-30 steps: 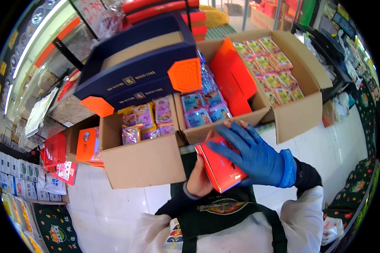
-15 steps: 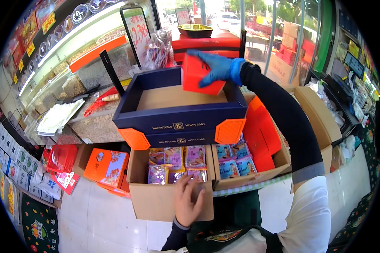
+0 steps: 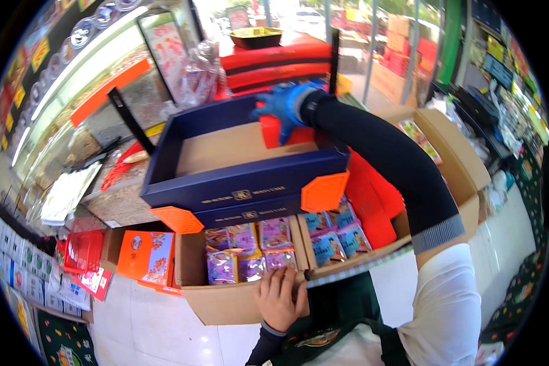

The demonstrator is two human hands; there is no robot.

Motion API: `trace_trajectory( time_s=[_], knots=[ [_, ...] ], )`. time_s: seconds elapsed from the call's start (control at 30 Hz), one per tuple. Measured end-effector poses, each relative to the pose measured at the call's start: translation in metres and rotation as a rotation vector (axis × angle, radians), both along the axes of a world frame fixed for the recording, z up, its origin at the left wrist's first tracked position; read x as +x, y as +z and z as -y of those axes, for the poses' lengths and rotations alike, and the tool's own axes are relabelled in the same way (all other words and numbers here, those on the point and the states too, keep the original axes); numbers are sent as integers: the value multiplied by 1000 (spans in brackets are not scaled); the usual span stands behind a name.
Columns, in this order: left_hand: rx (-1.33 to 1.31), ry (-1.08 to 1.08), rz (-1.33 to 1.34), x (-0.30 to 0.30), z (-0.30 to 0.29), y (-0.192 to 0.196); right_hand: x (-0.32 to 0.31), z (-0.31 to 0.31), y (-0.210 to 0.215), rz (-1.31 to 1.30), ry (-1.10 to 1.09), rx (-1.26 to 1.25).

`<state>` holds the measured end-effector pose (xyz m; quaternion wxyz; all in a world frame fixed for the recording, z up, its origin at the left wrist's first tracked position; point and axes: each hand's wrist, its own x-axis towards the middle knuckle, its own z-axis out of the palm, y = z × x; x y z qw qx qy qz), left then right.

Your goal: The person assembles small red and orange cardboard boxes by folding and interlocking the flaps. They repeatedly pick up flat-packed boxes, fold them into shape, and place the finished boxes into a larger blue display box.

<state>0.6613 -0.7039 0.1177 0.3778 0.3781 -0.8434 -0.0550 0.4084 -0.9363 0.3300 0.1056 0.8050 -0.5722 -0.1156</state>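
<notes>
Gloved in blue, my right hand [image 3: 285, 111] grips a small red box [image 3: 290, 133] from above. It is inside the navy gift box [image 3: 244, 192], at its far right corner; I cannot tell whether it touches the bottom. The rest of the visible cardboard-coloured bottom is bare. My bare left hand [image 3: 280, 297] lies with fingers stretched out over the near edge of a brown carton [image 3: 226, 304]. Inside that carton are several purple wrapped packets [image 3: 222, 267], close to my fingertips. Orange corner pieces [image 3: 325, 190] stick out at the gift box's front corners.
To the right, another carton holds blue packets [image 3: 351, 238] and a folded red sheet [image 3: 372, 198]. An orange printed box [image 3: 145, 257] is at the left, beside a red basket [image 3: 83, 251]. Behind the gift box are stacked red boxes [image 3: 277, 64] with a dark tray [image 3: 255, 38] on top.
My right hand has lowered the red box into the navy gift box's far right corner. My left hand still rests at the carton's edge. The whole view has shifted and tilted a little.
</notes>
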Motion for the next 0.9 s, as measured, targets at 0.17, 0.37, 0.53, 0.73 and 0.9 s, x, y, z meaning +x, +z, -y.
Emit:
trace_trajectory(
  time_s=[0.17,0.37,0.53,0.73,0.9],
  knots=[
    [-18,1,25,-2,-1,-3,-23,-70,11,556,490,-360],
    [-53,26,20,-5,-2,-6,-99,-214,-74,691,2,-744],
    [-80,23,38,-9,-3,-4,-162,-201,-160,-68,-71,-313],
    [-85,60,53,-8,-9,-2,-157,-170,-165,-167,-217,-30],
    [-86,69,40,-9,-11,-4,-131,-182,-146,-168,-311,-67]
  ],
)
